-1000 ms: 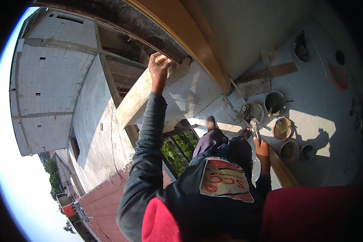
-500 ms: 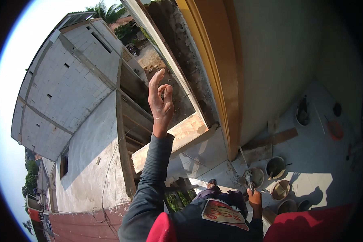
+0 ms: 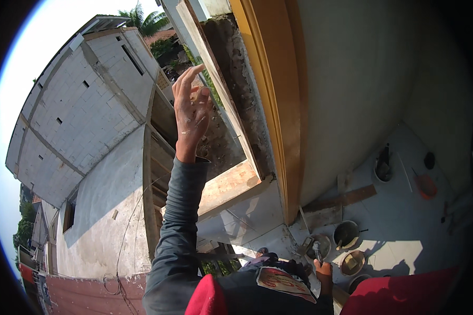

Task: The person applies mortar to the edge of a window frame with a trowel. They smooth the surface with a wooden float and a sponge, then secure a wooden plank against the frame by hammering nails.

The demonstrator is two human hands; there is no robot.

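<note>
My left hand (image 3: pixel 192 113) is raised, its fingers loosely bent and the thumb held apart, with nothing visible in it. One fingertip reaches the edge of a long narrow wooden board (image 3: pixel 227 110), but whether it touches is unclear. That board meets a wider pale plank (image 3: pixel 228 184) at a corner. Low on the right, my right hand (image 3: pixel 325 273) is closed around the handle of a grey, mortar-smeared trowel-like tool (image 3: pixel 317 254). The tool sits over or beside a round bucket (image 3: pixel 326 244); its far end is hard to make out.
A brown-yellow frame (image 3: pixel 281 105) runs beside the boards, against a plain grey wall (image 3: pixel 347 94). Several mortar buckets (image 3: pixel 347 231) stand on the tiled floor, near a wood strip (image 3: pixel 360 194) and an orange-red scoop-like thing (image 3: pixel 427 185). Outside rises a block building (image 3: pixel 89 89).
My left hand has moved up and left, bringing its fingertips to the long board's edge. The view has shifted slightly. My right hand keeps its hold on the tool.
</note>
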